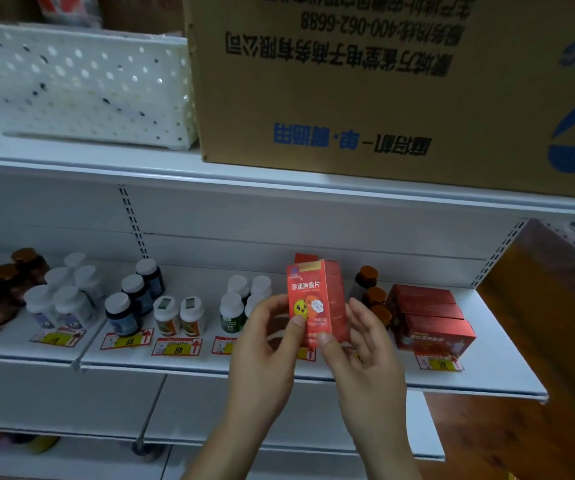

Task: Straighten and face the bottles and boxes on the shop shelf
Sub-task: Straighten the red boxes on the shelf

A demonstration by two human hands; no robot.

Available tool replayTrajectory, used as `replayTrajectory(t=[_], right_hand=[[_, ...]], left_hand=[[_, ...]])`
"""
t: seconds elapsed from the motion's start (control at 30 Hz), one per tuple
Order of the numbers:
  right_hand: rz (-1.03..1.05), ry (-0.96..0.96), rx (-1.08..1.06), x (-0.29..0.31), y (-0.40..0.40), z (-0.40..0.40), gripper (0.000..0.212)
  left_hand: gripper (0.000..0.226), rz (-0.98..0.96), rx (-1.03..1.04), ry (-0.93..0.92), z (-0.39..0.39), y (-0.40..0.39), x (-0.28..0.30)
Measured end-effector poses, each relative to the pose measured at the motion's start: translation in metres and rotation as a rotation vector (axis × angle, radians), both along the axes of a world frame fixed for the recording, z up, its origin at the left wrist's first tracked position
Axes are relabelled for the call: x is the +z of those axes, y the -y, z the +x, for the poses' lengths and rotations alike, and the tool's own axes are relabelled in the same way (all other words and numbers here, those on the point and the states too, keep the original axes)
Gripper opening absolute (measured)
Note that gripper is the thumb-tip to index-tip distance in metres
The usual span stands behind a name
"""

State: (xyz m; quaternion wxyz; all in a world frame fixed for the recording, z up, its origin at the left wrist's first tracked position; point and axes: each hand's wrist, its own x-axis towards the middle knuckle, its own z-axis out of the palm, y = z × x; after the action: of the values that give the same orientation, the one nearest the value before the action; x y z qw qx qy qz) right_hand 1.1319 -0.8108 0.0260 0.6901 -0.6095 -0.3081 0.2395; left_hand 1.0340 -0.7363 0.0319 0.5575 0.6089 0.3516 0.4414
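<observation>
White shelf, both hands' grip pinching red box, white-capped bottles behind, red cartons right

White basket: sat high up and left of the left hand, perforated with round holes, tilted a little.
Cardboard carton: stood high above both hands, just beside the basket on its right, printing upside down in black and blue.
Slotted upright: ran up the back panel, above and left of the left hand.
Price tags: lay flat in a row left of the left hand, yellow with red arrows, reading 68 and 88; another lay right of the right hand.
Wooden panel: leaned far right of the right hand, brown and glossy.
</observation>
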Motion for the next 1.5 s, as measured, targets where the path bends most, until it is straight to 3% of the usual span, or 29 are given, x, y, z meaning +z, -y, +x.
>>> replayTrajectory(t=[0.17,0.3,0.5,0.7,1.0,1.1,1.2,1.33,1.43,1.5], right_hand=[[0.027,0.154,-0.061,0.001,-0.003,-0.016,0.069],[0.088,0.127,-0.07,0.007,0.0,-0.02,0.055],[0.012,0.079,0.019,0.015,-0.004,-0.016,0.038],[0.018,0.059,-0.012,0.014,-0.004,-0.016,0.041],[0.041,0.008,-0.053,0.014,-0.006,-0.011,0.04],[0.05,0.006,-0.092,0.011,-0.011,-0.009,0.05],[0.037,0.044,-0.116,0.007,-0.016,-0.011,0.069],[0.036,0.2,-0.128,0.006,-0.012,-0.013,0.049],[0.025,0.171,-0.14,0.005,-0.01,-0.009,0.029],[0.021,0.092,-0.113,0.007,-0.012,-0.009,0.034]], left_hand=[[0.035,-0.046,-0.108,0.057,-0.005,-0.001,0.017],[0.029,-0.07,-0.15,0.057,-0.01,-0.012,0.021],[0.039,-0.121,-0.192,0.122,-0.014,-0.018,0.017],[0.046,-0.08,-0.237,0.077,-0.011,-0.016,0.018],[0.037,-0.002,-0.204,-0.012,-0.008,-0.02,0.016],[0.03,0.088,-0.07,-0.035,-0.004,-0.021,0.015],[0.033,0.036,-0.098,0.017,0.0,-0.016,0.021],[0.046,-0.048,-0.137,0.066,0.002,-0.02,0.019],[0.046,-0.096,-0.153,0.119,0.001,-0.022,0.018],[0.041,-0.117,-0.166,0.136,0.0,-0.021,0.017]])
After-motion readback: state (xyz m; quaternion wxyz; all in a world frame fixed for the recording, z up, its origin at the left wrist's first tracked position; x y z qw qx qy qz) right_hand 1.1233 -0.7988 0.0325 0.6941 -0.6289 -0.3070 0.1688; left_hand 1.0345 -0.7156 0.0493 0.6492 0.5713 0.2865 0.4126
